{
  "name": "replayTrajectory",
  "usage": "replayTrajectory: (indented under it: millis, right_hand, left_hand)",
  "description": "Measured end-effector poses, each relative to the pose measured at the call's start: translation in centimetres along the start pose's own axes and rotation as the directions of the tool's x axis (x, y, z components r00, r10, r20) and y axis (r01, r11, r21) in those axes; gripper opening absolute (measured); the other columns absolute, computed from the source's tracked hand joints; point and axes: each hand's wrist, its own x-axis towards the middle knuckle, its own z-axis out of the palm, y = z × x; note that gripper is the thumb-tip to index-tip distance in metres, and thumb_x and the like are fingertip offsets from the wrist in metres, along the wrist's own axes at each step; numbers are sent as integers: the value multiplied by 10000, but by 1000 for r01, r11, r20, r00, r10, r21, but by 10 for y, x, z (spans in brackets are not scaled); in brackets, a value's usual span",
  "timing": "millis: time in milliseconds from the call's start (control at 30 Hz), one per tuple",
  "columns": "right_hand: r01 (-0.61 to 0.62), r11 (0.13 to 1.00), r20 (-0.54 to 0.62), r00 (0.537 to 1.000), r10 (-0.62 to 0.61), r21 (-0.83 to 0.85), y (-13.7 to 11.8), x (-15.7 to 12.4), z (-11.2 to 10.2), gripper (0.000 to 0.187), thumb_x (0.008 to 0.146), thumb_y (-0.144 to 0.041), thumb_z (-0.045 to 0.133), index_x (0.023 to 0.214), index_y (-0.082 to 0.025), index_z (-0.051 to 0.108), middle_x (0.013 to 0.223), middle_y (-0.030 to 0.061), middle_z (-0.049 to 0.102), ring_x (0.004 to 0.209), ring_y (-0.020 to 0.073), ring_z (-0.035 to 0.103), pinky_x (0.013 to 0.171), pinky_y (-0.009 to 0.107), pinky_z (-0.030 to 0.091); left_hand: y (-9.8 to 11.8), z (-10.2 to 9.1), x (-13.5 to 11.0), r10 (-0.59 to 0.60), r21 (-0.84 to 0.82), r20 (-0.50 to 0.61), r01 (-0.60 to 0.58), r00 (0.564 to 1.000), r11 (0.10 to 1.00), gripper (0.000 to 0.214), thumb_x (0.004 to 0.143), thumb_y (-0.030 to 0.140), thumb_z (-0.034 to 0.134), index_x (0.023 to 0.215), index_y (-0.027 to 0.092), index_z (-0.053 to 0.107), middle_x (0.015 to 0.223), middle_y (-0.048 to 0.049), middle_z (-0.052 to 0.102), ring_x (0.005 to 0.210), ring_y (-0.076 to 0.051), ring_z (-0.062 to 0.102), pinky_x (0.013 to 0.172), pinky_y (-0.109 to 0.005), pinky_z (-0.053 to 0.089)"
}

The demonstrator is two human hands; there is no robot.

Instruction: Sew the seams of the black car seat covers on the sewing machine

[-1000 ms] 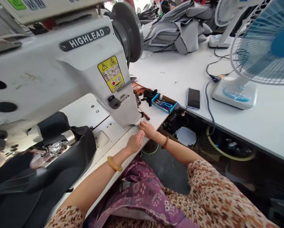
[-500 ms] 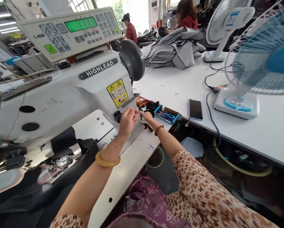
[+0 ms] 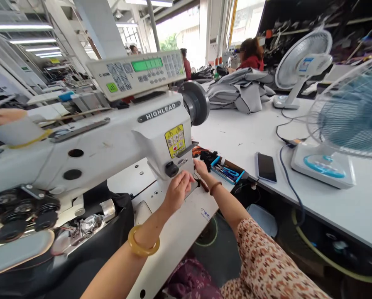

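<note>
Both hands are raised at the right end of the sewing machine, under the yellow warning label. The left hand has its fingers curled with the tips pinched together just right of the black knob; it appears to nip something small, but the item is too fine to identify. The right hand sits just behind it, fingertips against the machine's end face; its fingers are bent, and whether they grip anything cannot be told. With the two sets of fingertips almost touching, the posture reads as fine two-handed work on a small item at that spot.

The machine is a white industrial unit with a keypad panel on top, its green display lit, and a grey handwheel at its right end. Black fabric lies under the needle end, well apart from the hands.

A yellow bangle rides on the left wrist. A blue tray of small tools sits within easy reach of the right hand. On the adjoining table are a phone, a fan and grey fabric pieces. Other people work in the background.
</note>
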Motion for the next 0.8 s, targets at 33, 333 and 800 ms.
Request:
replayTrajectory:
  millis: [33, 333, 800]
  right_hand:
    - [9, 997, -20, 1000, -10, -74, 5, -10, -5, 468, 935, -487, 333, 865, -131, 628, 838, 113, 662, 749, 194, 610, 669, 274, 423]
    - [232, 847, -98, 944, -314, -479, 38, -98, -32, 294, 860, -263, 530, 1127, -171, 612, 1222, 172, 584, 1173, 323, 514, 952, 444, 413]
    - [969, 58, -7, 61, -998, 241, -102, -374, 118, 122, 841, -328, 611, 905, -232, 572, 839, -5, 686, 802, 147, 627, 741, 283, 509]
  left_hand:
    - [-2, -5, -11, -23, -6, 12, 23, 1000, 1000, 484, 787, 658, 536, 713, 182, 492, 461, 89, 293, 405, -50, 212, 398, -194, 163]
    - [-44, -60, -128, -250, -300, -226, 177, 941, 937, 472, 711, 618, 666, 684, 180, 490, 446, 86, 360, 420, -57, 331, 451, -187, 287]
    - [-45, -94, -285, -546, -818, -510, -178, 664, 548, 191, 935, 168, 449, 769, 158, 544, 1000, -86, 710, 788, -118, 692, 616, -191, 546]
